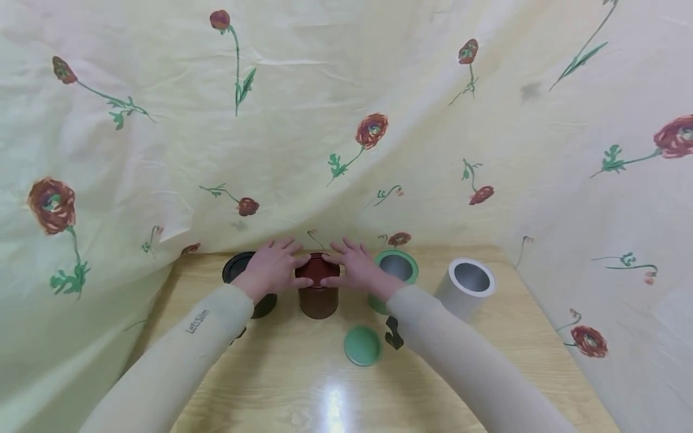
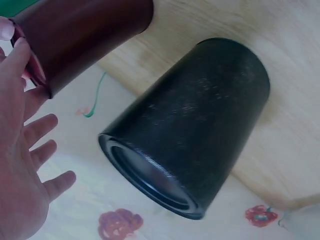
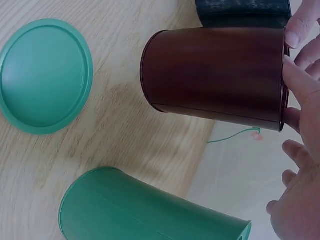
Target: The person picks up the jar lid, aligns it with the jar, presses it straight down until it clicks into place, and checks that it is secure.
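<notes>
A black, tapering cylindrical canister (image 2: 190,120) is standing at the left of the pale wood-grain bench (image 1: 271,379), partly hidden by the person's left hand (image 1: 273,267). That hand is gripping the top rim of a dark maroon cylindrical canister (image 1: 318,302) with thumb and forefinger, the other fingers spreading free. The maroon canister is standing upright near the bench's back edge, between the two hands; whether a lid is seated on top is hard to tell. From the opposite side, the right hand (image 1: 357,270) is mirroring that thumb-and-forefinger hold, the paired grips probably keeping the rim centred and the pressure even. Nearer the person, a round green lid (image 1: 363,346) is lying flat, apparently set aside within easy reach. Just behind it, a green cylindrical canister (image 3: 150,210) is standing open, showing a grey interior. Farthest right, a whitish cylindrical canister (image 1: 457,294) is standing uncovered, likely spaced apart to leave the hands room.
</notes>
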A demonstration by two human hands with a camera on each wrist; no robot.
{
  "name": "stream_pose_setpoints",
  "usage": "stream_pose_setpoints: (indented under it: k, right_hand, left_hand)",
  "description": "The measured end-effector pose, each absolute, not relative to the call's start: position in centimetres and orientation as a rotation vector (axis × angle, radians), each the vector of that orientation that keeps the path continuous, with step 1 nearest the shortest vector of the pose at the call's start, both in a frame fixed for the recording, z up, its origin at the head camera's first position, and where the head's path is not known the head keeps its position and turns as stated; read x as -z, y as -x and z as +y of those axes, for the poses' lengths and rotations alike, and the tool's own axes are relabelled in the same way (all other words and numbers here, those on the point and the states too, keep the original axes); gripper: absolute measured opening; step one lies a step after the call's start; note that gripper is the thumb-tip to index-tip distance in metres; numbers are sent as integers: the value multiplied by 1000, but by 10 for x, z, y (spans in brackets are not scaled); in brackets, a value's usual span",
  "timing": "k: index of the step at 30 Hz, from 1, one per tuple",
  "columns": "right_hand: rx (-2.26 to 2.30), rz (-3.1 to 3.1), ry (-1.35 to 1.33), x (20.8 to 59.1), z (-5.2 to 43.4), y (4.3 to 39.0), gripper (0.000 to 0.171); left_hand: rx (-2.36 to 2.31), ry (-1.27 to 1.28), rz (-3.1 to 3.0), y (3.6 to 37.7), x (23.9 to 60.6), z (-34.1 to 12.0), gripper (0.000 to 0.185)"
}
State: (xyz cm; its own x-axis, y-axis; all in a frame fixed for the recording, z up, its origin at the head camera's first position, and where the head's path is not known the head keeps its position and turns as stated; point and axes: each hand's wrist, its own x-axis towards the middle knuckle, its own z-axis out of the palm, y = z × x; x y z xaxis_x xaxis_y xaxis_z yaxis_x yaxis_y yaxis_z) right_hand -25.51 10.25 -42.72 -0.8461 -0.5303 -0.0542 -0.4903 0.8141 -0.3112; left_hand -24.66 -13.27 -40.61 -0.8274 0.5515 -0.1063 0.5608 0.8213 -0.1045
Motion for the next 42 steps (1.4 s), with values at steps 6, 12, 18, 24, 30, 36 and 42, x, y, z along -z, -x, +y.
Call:
stream_pose_setpoints:
  k: [6,12,18,24,30,36,42]
  right_hand:
    - [352,2902,842,425,108,260,70]
    - [316,2899,937,421,112,255,71]
    - [354,2902,977,418,120,253,70]
    - [424,2886,1058,409,132,246,69]
    - [461,2864,1161,407,146,232,67]
    - [461,2867,1254,407,157,211,65]
    - [498,2887,1317,413,164,194,69]
  left_hand:
    - [206,-892,2941,250,403,-130,69]
    - [155,-907,2937,248,404,-129,69]
    - [153,-995,2961,241,398,-129,70]
    - [158,-1033,2956,231,391,-137,69]
    - [58,-1050,2931,218,389,-145,70]
    - [-5,-1116,2947,204,393,-149,68]
    - [-51,-1170,2963,188,402,-149,67]
